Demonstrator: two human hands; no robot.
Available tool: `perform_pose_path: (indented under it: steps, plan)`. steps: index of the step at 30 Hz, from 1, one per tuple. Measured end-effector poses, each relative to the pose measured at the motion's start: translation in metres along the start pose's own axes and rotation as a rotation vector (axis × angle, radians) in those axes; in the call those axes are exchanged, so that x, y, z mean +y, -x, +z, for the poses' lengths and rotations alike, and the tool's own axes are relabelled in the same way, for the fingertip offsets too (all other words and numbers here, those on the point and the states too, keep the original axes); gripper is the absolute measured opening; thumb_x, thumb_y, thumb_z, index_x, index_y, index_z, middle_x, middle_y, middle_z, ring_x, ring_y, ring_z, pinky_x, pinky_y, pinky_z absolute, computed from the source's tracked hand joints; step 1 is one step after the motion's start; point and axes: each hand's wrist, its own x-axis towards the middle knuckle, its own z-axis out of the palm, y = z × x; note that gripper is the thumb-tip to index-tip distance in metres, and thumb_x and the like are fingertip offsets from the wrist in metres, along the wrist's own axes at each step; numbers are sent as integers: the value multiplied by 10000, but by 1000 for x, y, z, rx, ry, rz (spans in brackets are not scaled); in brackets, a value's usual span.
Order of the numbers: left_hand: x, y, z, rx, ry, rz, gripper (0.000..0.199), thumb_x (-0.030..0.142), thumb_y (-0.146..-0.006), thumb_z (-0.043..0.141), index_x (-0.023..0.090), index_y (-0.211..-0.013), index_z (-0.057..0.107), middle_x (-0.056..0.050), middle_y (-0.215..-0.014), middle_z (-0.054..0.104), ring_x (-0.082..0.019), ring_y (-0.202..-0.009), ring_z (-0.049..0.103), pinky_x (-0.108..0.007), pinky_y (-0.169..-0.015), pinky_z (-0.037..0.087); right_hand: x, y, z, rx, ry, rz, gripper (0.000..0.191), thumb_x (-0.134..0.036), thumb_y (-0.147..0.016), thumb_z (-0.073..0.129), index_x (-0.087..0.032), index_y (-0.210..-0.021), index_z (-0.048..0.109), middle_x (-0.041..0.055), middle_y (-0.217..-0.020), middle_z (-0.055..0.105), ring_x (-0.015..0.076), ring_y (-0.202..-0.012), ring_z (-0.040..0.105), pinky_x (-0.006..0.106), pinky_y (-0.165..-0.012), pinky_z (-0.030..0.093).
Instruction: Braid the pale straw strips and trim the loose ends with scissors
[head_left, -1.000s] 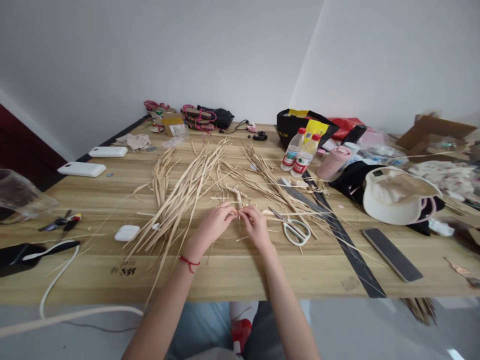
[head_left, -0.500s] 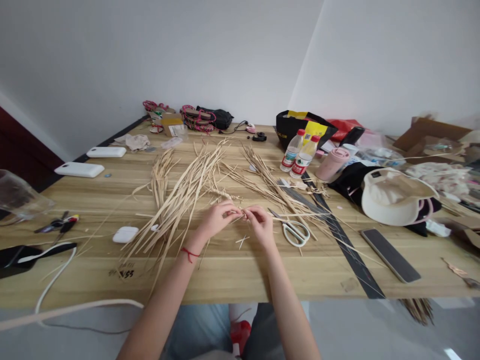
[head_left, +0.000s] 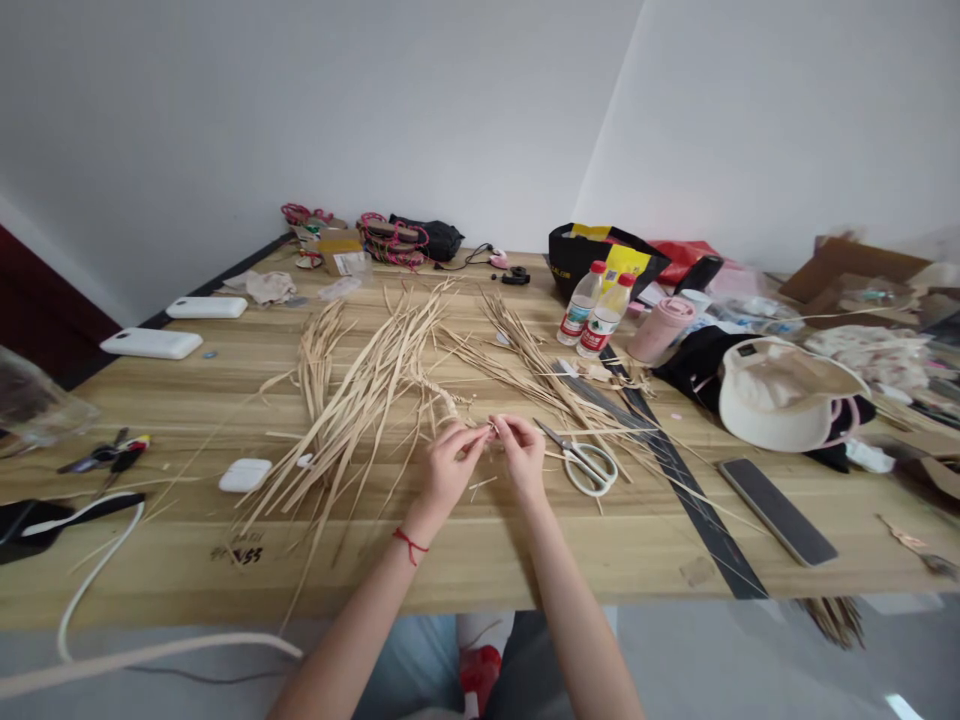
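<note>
I see left hand (head_left: pixel 448 462) and right hand (head_left: pixel 522 458) pinching braided straw piece (head_left: pixel 445 404) by fingertips; it's over desk (head_left: pixel 465 565), just beyond left hand, between loose straw strips (head_left: pixel 379 370) and scissors (head_left: pixel 570 450).

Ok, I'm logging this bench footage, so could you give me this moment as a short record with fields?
Left hand: pinching near the right fingertips
Right hand: pinching, beside the left
Between them: small bit, too small to identify
Beyond left hand: twisted straw piece
Left: loose straw strips
Right: scissors, lying flat
Farther back: two red-capped bottles, upright
</note>
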Motion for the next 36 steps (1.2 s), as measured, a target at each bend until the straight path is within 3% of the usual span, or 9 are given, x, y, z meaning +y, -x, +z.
perform_pose_path:
  steps: [6, 13, 20, 24, 27, 31, 33, 36]
  plan:
    - [0, -2, 5, 25, 108, -100, 111, 216, -819, 599, 174, -860, 693, -49, -788, 671, -130, -692, 617, -233, -588, 507, 4, -1, -2, 10, 9, -51, 213, -380, -726, 667, -169, -754, 677, 36, -729, 666, 138, -643, 578, 279, -644, 481]
    - [3, -5, -1, -2, 88, -96, 107, 235, -814, 605, 181, -813, 698, -60, -788, 678, -156, -748, 616, -267, -641, 507, 2, 0, -1, -56, -14, -83, 160, -342, -728, 673, -184, -755, 677, 24, -728, 644, 135, -643, 572, 275, -633, 474]
    - [-1, -2, 1, 7, 100, -188, 127, 267, -803, 614, 171, -805, 698, -56, -760, 658, -137, -660, 590, -235, -549, 456, 0, 0, -1, -110, -9, -114, 150, -334, -757, 644, -192, -791, 679, 19, -734, 621, 139, -647, 571, 279, -627, 470]
    - [5, 2, 7, 83, 71, -256, 140, 281, -801, 614, 174, -819, 701, -37, -714, 640, -102, -550, 517, -223, -504, 415, 2, 2, 3, -68, 40, -117, 180, -348, -768, 627, -174, -785, 668, 28, -732, 619, 144, -660, 566, 285, -643, 471]
    - [12, 6, 15, 144, 110, -321, 169, 295, -810, 600, 174, -868, 702, -52, -759, 656, -111, -585, 541, -232, -547, 437, 5, 3, 5, 13, 63, -110, 189, -344, -777, 618, -159, -792, 654, 35, -738, 616, 147, -673, 567, 286, -655, 468]
    - [16, 10, 25, 153, 289, -473, 237, 354, -778, 627, 169, -905, 704, -88, -878, 680, -167, -774, 609, -264, -659, 473, 6, 5, 5, 94, 147, -159, 202, -343, -804, 583, -152, -817, 644, 48, -769, 617, 157, -709, 566, 294, -678, 465]
    - [16, 9, 27, 178, 391, -614, 281, 406, -739, 656, 155, -854, 706, -65, -771, 667, -145, -672, 584, -241, -576, 447, 4, 7, 5, 101, 224, -215, 196, -332, -828, 551, -158, -823, 642, 49, -777, 611, 155, -710, 558, 294, -679, 461]
    - [16, 5, 27, 217, 555, -842, 340, 454, -660, 711, 129, -757, 680, 28, -530, 512, -57, -445, 400, -188, -412, 304, 1, 9, 5, 108, 335, -293, 195, -314, -856, 506, -173, -823, 636, 49, -784, 604, 161, -736, 553, 296, -688, 453]
